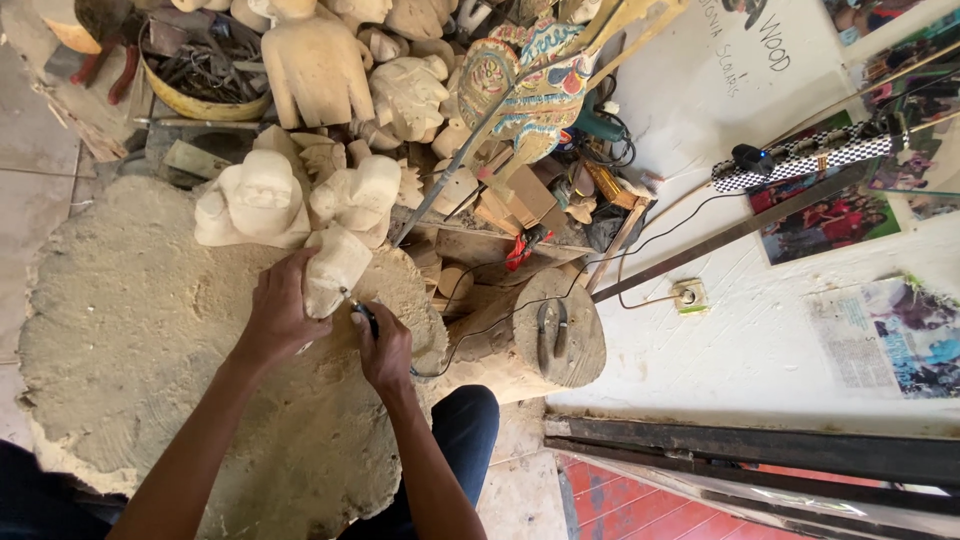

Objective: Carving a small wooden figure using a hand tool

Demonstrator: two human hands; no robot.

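I see white sign point(740, 60) on wall, colourful posters point(830, 215) beside it. Pale unpainted carving point(335, 268) at surface point(130, 330) far edge; left hand point(278, 312) fingers gripping it, right hand point(385, 350) fingers closed on tool point(362, 313).

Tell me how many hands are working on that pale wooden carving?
2: the left hand grips the pale carving on the big wood slab; the right hand holds a small tool against it.

carving point(333, 268): was pale cream wood
puppet point(535, 85): was painted red, blue, gold
strip point(805, 158): was black-and-white checked
bowl point(205, 105): was yellow
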